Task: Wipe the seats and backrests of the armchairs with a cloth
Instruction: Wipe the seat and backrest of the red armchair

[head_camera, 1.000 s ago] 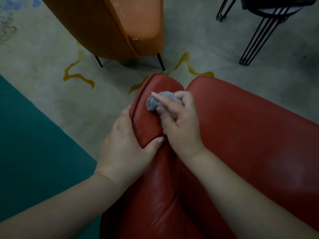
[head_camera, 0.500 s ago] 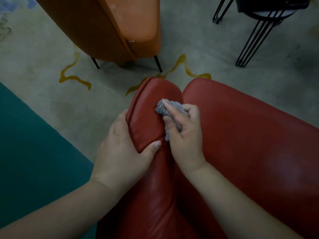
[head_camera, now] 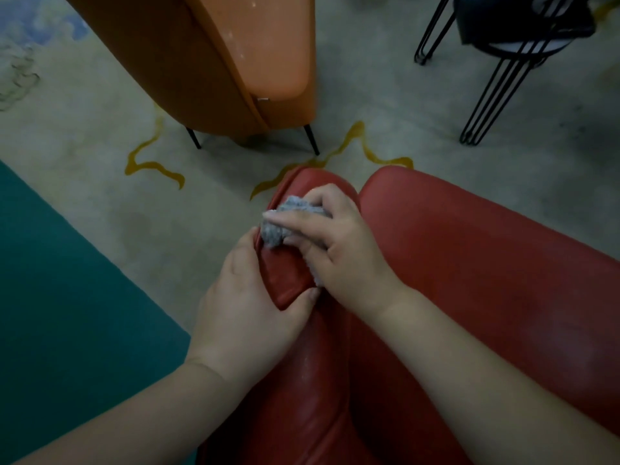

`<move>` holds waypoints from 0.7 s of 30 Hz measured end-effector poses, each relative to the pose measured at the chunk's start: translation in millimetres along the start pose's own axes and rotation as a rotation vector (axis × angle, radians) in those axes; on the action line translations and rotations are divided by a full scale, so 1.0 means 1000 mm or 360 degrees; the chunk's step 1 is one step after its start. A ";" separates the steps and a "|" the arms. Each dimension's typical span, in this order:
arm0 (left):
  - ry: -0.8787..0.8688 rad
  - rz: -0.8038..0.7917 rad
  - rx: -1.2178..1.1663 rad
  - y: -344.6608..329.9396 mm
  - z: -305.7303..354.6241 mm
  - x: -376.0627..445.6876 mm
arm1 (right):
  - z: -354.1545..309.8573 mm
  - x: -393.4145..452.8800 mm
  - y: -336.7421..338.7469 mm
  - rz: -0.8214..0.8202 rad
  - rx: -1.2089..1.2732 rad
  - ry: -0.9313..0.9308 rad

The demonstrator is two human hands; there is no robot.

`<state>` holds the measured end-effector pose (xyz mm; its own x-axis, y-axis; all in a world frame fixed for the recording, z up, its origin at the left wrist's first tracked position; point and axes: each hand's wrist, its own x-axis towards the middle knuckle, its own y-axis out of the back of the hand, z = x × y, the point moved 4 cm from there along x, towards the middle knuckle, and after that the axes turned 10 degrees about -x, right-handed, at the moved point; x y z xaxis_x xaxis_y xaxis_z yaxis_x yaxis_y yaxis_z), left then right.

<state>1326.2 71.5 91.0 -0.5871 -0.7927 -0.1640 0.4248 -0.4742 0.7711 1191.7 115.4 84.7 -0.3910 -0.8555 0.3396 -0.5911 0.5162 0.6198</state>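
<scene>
The left hand [head_camera: 248,313] grips the red armchair [head_camera: 469,280] at its padded edge, probably to steady it; beside it the right hand [head_camera: 342,250] holds the grey cloth [head_camera: 285,219], fingers [head_camera: 292,220] curled around it, pressing there

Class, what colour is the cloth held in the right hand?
Grey, seen in the head view: cloth, right hand.

A pale grey-beige carpeted floor [head_camera: 385,105] with wavy mustard-yellow lines [head_camera: 152,166] fills the far scene; a teal carpet area [head_camera: 67,297] lies near left, black hairpin wire legs [head_camera: 493,92] stand far right, under dim light
</scene>
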 end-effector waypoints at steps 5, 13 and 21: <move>-0.0033 0.0025 -0.0014 0.000 0.000 -0.001 | 0.054 0.051 0.003 0.0196 0.0081 -0.0593; -0.0042 0.0025 -0.0046 -0.001 -0.002 0.001 | 0.035 -0.041 -0.009 0.0409 0.0205 -0.0821; 0.0002 -0.0007 -0.0031 0.001 -0.001 0.002 | 0.009 -0.103 -0.003 0.0085 0.0226 -0.1011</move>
<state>1326.3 68.3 90.8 -0.5883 -0.7909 -0.1683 0.4353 -0.4852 0.7584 1227.2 201.7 41.1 -0.7375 -0.6598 -0.1439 -0.6298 0.5950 0.4993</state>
